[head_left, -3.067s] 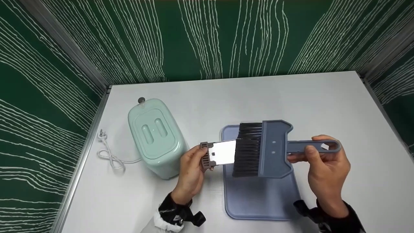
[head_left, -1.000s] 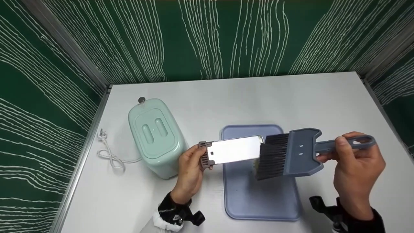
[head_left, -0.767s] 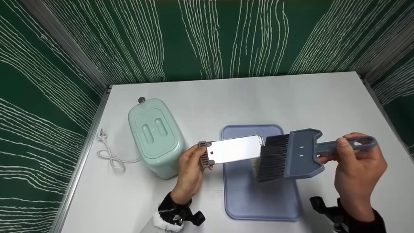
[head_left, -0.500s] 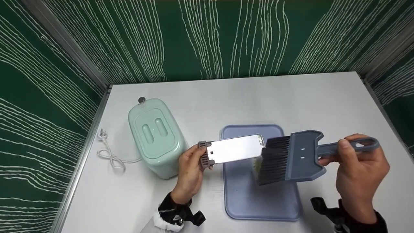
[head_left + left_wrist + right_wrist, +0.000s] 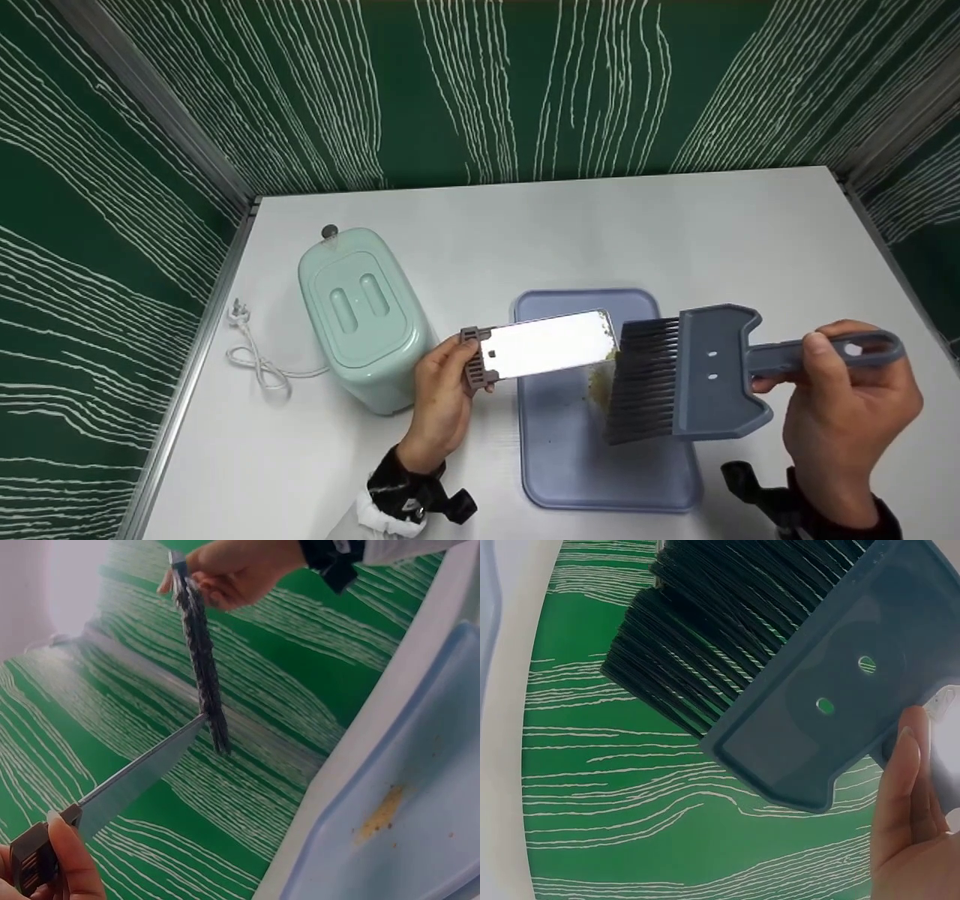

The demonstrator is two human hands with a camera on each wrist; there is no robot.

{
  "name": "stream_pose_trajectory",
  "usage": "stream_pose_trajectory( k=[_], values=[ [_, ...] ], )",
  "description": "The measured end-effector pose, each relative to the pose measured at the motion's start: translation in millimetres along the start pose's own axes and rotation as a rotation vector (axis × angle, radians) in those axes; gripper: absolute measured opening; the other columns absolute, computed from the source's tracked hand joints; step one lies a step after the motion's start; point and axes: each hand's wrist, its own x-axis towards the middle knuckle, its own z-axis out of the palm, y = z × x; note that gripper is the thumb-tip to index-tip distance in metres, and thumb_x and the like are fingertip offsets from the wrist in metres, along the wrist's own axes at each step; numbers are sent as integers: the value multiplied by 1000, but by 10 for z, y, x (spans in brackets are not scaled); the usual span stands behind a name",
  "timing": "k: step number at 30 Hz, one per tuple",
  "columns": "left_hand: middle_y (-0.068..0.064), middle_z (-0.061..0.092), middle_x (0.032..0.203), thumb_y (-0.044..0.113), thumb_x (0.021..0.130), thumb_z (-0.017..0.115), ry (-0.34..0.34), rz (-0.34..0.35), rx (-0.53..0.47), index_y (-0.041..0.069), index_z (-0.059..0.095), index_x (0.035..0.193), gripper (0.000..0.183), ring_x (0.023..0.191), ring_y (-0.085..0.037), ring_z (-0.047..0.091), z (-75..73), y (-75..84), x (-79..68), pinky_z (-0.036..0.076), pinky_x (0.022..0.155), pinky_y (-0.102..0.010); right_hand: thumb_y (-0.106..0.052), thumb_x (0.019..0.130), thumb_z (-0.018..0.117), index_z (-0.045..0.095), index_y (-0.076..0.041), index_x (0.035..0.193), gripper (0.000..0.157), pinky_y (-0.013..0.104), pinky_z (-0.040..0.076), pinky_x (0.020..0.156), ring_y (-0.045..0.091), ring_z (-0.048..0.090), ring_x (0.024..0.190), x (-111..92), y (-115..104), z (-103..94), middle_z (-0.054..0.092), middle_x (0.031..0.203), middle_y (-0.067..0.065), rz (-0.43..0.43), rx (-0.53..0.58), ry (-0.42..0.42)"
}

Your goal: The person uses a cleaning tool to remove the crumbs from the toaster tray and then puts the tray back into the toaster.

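Observation:
My left hand (image 5: pixel 441 390) pinches the slotted grey-brown end of a slim metal crumb tray (image 5: pixel 551 343), holding it level above a blue tray (image 5: pixel 607 480). Yellowish crumbs (image 5: pixel 606 322) cling to its far end. My right hand (image 5: pixel 855 409) grips the handle of a grey-blue brush (image 5: pixel 716 375), thumb on top. Its dark bristles (image 5: pixel 643 382) meet the crumb tray's far corner, as the left wrist view also shows. A patch of crumbs (image 5: pixel 384 811) lies on the blue tray below, partly hidden by the bristles in the head view.
A mint-green toaster (image 5: pixel 364 315) with a lidded top stands left of my left hand. Its white cord and plug (image 5: pixel 255 352) lie beside it near the table's left edge. Green walls with white lines (image 5: pixel 517 90) enclose the white table (image 5: pixel 480 247).
The brush has moved right from over the crumb tray to its far end, and lately a little lower. More crumbs show at that end and on the blue tray. My left hand stays put.

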Motion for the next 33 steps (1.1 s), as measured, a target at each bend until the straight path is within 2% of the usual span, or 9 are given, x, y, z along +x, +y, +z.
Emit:
stream_pose_trajectory(
  k=[9,21,26,33],
  values=[
    [-16,73,95,4,105,52,3,-1,0,-15,65,120,27,70,-15,66,10,-1,2,54,57,-23,22,93,48,49,25,99,7,29,59,49,27,69,51,-67,7,78,57,67,21,-39,122,28],
    [-16,73,95,5,105,53,-15,-3,6,-14,66,118,26,69,-15,66,-1,-13,0,54,57,-23,20,92,53,49,23,103,12,28,58,48,27,69,51,-135,45,132,57,63,21,-67,142,73],
    [-17,74,96,4,104,54,-16,-12,18,-14,66,117,26,71,-16,67,0,-16,-9,55,57,-23,23,95,52,48,24,111,17,32,62,54,31,72,56,-221,177,167,65,73,28,-19,171,-30],
    [-16,73,94,3,103,55,-22,-15,6,-13,68,113,23,70,-17,67,13,-26,-7,55,56,-24,21,99,49,47,20,126,27,34,64,67,29,77,71,-315,316,118,73,93,30,89,58,-235]
  ],
)
